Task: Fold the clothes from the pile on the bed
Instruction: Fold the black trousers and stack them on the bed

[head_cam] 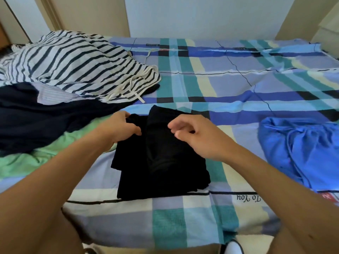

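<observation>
- Black garment (161, 162) lies part-folded on the bed (238, 79), just before the person; it looks soft, light and limp
- Left grip (121, 128) pinches its far-left edge; right grip (198, 138) hovers above, loosely curled, holding nothing
- Best taken by the corners

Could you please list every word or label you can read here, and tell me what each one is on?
"To You": script lettering on the plaid bed sheet, upside down in this view.
Two small dark labels on the sheet's far side: too small to read.
Red patch at the right edge: cut off, unreadable.
</observation>
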